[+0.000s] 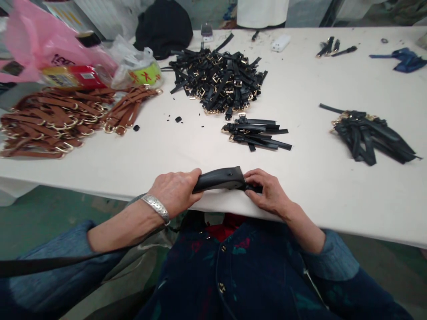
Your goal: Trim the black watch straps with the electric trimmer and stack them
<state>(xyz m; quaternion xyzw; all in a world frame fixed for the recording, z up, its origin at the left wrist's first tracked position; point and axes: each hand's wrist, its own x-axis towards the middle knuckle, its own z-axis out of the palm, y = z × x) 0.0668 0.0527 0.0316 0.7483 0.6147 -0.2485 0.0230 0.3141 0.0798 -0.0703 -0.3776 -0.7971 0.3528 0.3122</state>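
Wrapped around a black hand-held tool (218,178), shaped like a hair clipper, is my left hand (176,189), which wears a silver bracelet. The wide end of the tool points right, toward my right hand (267,191). My right fingers pinch a short black strap (255,188) against that end. Most of this strap is hidden by the fingers and the tool. Just beyond my hands lies a small group of black buckle straps (256,131) with gold buckles.
A large heap of black buckle straps (220,80) lies farther back. Brown straps (56,115) are piled at left, below a pink bag (50,35). Another black strap bundle (373,133) lies at right. Small black scraps dot the white table (160,151).
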